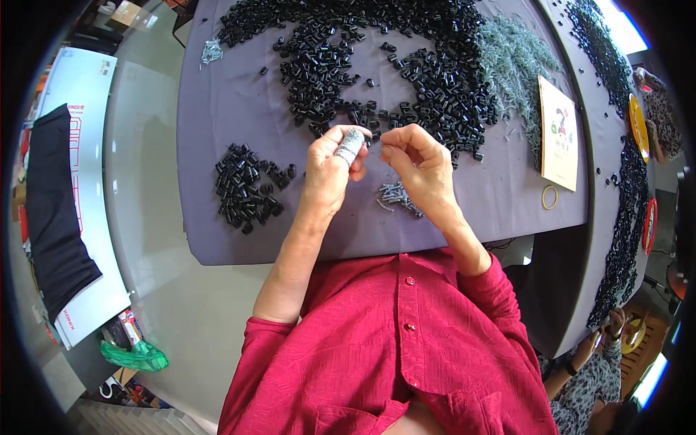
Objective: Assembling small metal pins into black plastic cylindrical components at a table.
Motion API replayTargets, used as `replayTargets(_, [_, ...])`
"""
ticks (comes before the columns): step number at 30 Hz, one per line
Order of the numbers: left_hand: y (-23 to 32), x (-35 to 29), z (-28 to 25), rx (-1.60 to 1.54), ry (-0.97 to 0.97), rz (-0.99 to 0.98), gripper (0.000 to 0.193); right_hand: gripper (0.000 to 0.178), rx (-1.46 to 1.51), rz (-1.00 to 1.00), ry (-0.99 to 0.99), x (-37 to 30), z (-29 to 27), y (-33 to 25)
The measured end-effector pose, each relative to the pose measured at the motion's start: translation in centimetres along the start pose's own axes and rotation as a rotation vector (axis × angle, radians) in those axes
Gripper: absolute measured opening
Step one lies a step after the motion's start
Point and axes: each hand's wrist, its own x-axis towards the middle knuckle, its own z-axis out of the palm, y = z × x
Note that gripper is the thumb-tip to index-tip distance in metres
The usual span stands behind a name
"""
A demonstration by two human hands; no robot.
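Over the near part of the table, my left hand (330, 163) is closed, its thumb wrapped in a whitish covering (351, 147). My right hand (422, 163) faces it a short gap away, thumb and forefinger pinched together. What either hand holds is too small or hidden to make out. Just below my right hand lies a small heap of thin grey coil springs (395, 197). Left of my left hand sits a small pile of short black plastic pieces (246, 190). A far larger pile of the same black pieces (319, 76) spreads beyond both hands.
Many grey springs (518, 61) cover the far right of the cloth-covered table (206, 123). A booklet (558, 134) and a yellow ring (549, 197) lie near its right edge. Another table with black pieces (616, 246) stands right, where other people's hands (586, 349) show.
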Motion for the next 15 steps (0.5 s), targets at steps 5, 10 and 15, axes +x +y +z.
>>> replayTargets(5, [-0.6,-0.8,0.2,-0.213,-0.095,-0.042,0.016,0.011,0.075,0.014,0.017,-0.5,0.6,-0.2])
replayTargets(10, [-1.1,-1.0,0.6,-0.141,-0.084,-0.02,0.016,0.012,0.072,-0.011,0.028,-0.7,0.4,0.4])
replayTargets(15, [-1.2,-1.6,1.3,0.052,-0.007,-0.014,0.013,0.015,-0.387,-0.296,-0.024,-0.5,-0.4,-0.6])
